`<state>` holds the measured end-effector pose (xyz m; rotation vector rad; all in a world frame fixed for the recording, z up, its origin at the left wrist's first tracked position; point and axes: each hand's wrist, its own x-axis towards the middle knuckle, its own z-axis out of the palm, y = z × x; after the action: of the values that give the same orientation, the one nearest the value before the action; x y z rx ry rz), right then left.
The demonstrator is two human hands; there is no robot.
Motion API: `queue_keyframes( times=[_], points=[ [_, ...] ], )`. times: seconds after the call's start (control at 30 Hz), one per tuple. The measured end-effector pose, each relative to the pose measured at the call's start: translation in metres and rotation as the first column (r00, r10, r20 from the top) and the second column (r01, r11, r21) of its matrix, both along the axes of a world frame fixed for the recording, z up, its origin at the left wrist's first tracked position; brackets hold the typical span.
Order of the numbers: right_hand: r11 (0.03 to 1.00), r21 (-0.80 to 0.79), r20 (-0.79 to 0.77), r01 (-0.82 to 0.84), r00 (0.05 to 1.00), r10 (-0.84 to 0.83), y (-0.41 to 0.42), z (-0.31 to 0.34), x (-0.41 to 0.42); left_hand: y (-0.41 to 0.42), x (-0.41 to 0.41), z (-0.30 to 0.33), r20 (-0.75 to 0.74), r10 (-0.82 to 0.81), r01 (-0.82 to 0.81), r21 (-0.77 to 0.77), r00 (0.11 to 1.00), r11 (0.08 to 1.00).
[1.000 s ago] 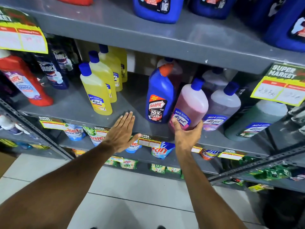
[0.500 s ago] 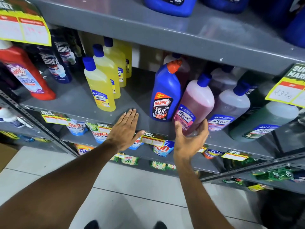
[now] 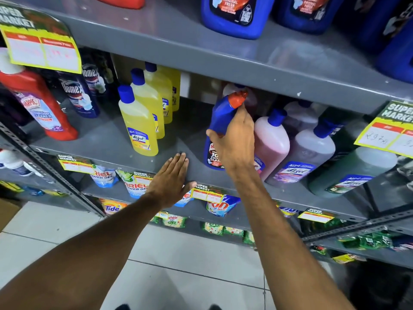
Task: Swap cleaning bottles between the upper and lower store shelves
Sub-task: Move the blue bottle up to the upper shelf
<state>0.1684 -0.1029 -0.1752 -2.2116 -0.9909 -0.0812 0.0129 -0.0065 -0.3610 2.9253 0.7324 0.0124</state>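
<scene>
A blue Harpic bottle (image 3: pixel 220 117) with an orange cap stands on the lower grey shelf (image 3: pixel 105 142). My right hand (image 3: pixel 234 137) is wrapped around its neck and upper body, hiding much of its label. Right of it stands a pink Lizol bottle (image 3: pixel 271 142) with a blue cap. My left hand (image 3: pixel 173 177) lies flat, fingers together, on the front edge of that shelf and holds nothing. On the upper shelf (image 3: pixel 178 41) stand big blue jugs (image 3: pixel 234 16).
Yellow Lizol bottles (image 3: pixel 139 124) stand in a row left of my left hand. A red Harpic bottle (image 3: pixel 38 104) and dark Domex bottles (image 3: pixel 78 95) are at the far left. Pale purple (image 3: pixel 306 153) and green (image 3: pixel 355 171) Lizol bottles lean at the right. Detergent pouches hang below.
My right hand let go of the pink Lizol bottle and moved up and left onto the neck of the blue Harpic bottle. My left hand stayed on the shelf edge.
</scene>
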Motion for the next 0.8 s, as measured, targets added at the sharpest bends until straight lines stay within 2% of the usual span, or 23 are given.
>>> queue_keyframes(
  times=[0.13, 0.3, 0.53, 0.8],
  points=[
    [0.994, -0.108, -0.081, -0.005, 0.997, -0.003, 0.008, 0.003, 0.012, 0.000, -0.001, -0.001, 0.033, -0.020, 0.019, 0.019, 0.999, 1.000],
    [0.989, -0.143, -0.040, -0.025, 0.999, 0.020, 0.010, 0.002, 0.016, 0.000, -0.001, -0.001, 0.027, -0.022, 0.021, 0.025, 0.999, 0.999],
    [0.999, -0.038, -0.214, -0.032, 0.977, 0.023, -0.010, -0.026, 0.017, 0.000, -0.001, -0.004, 0.039, -0.010, 0.009, 0.041, 0.999, 0.999],
    [0.996, 0.088, -0.220, 0.021, 0.976, -0.001, -0.027, -0.039, 0.010, -0.004, -0.007, 0.012, 0.017, -0.020, 0.019, 0.063, 1.000, 0.998]
  ],
)
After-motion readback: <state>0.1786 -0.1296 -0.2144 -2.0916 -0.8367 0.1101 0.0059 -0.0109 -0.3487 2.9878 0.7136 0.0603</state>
